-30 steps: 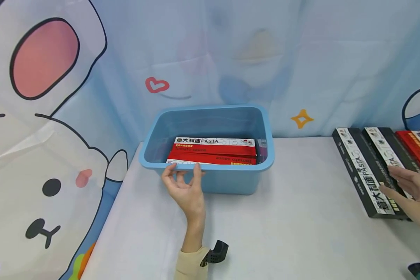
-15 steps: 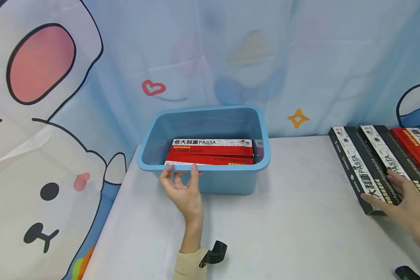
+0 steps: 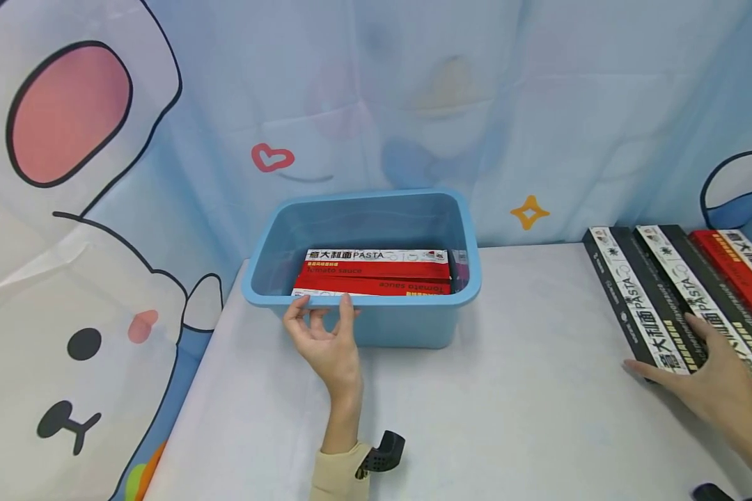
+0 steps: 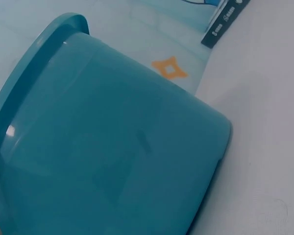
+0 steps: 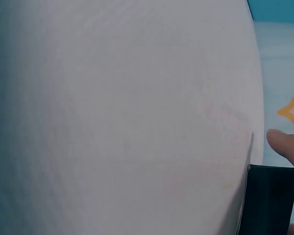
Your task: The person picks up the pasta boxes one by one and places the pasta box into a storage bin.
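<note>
My left hand (image 3: 326, 341) holds the front rim of a light blue plastic bin (image 3: 407, 327), its fingers curled at the lip. Inside the bin lie red pasta boxes (image 3: 376, 270), with a dark box end beside them at the right. At the right of the table, my right hand (image 3: 714, 379) straddles the near end of the leftmost black pasta box (image 3: 633, 299), thumb off its left side, fingers toward its right. In the right wrist view the thumb (image 5: 286, 147) stands apart from the box's dark end face (image 5: 269, 200).
Another black pasta box (image 3: 702, 292) lies right of the leftmost one, then a red pasta box (image 3: 742, 271). A blue printed curtain (image 3: 413, 90) hangs behind the white table (image 3: 526, 390). A black device (image 3: 385, 452) is strapped to the left wrist.
My right hand has moved left and toward the near end of the leftmost black pasta box, its thumb passing beyond that box's edge. The left hand stays at the bin's rim.
</note>
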